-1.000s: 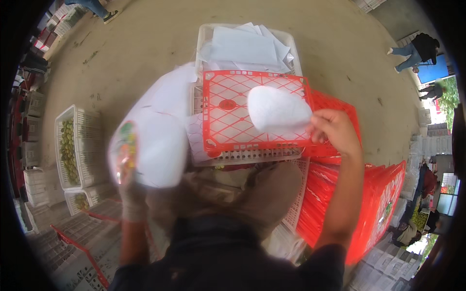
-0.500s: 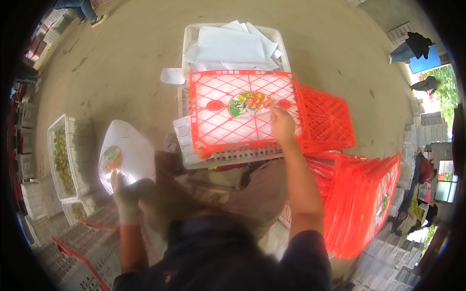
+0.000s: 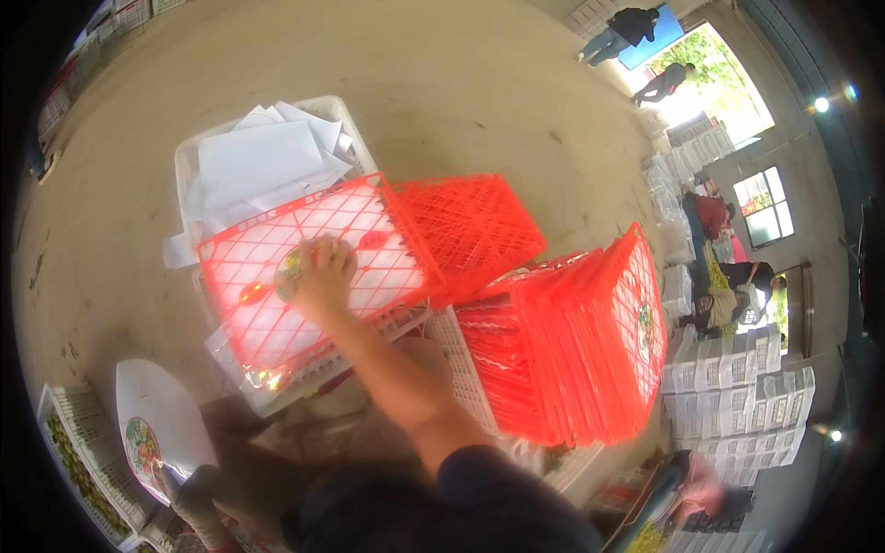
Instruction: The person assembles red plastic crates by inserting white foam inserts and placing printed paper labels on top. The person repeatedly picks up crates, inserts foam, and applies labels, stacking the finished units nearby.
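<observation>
My right hand [image 3: 324,281] lies with fingers spread on a red plastic lattice lid [image 3: 241,334], covering part of an oval, colourful label [image 3: 289,275] there. White sheeting shows through the lid's lattice. The lid rests on a pale plastic crate [image 3: 369,330]. At the lower left, my left hand [image 3: 195,507] grips the lower edge of a curved white sheet [image 3: 171,405]. A similar oval label [image 3: 142,444] shows on that sheet.
A white crate [image 3: 348,124] of loose white papers [image 3: 263,161] stands beyond. Red lattice lids [image 3: 475,226] lie right of my hand, with a tall stack [image 3: 562,350] nearer. A crate of green fruit [image 3: 69,470] is far left. People [image 3: 630,32] and stacked crates [image 3: 737,369] are at right.
The view has swung right, so the scene sits further left and tilted. My right hand has gone from fingertips at the label to spread fingers over it. My left hand keeps the sheet.
</observation>
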A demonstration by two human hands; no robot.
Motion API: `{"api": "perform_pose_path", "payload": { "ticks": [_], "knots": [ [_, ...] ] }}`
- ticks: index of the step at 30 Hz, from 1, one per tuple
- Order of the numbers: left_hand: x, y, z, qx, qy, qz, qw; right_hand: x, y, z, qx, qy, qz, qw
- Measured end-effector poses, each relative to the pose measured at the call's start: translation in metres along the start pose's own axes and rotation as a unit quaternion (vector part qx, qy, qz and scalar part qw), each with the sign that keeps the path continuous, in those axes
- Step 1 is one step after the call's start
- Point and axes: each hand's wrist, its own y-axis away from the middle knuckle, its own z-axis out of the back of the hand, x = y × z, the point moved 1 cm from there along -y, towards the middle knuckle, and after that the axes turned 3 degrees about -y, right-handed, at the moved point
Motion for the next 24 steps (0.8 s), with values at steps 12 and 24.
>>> {"api": "perform_pose_path", "payload": {
  "ticks": [12,24],
  "knots": [
    [0.015,-0.009,-0.002,0.014,0.430,0.299,0.852,-0.004,0.004,-0.024,-0.010,-0.007,0.011,1.000],
    [0.025,-0.004,-0.008,0.067,0.325,0.220,0.917,-0.062,0.081,0.044,0.088,0.056,0.317,0.943]
  ]
}}
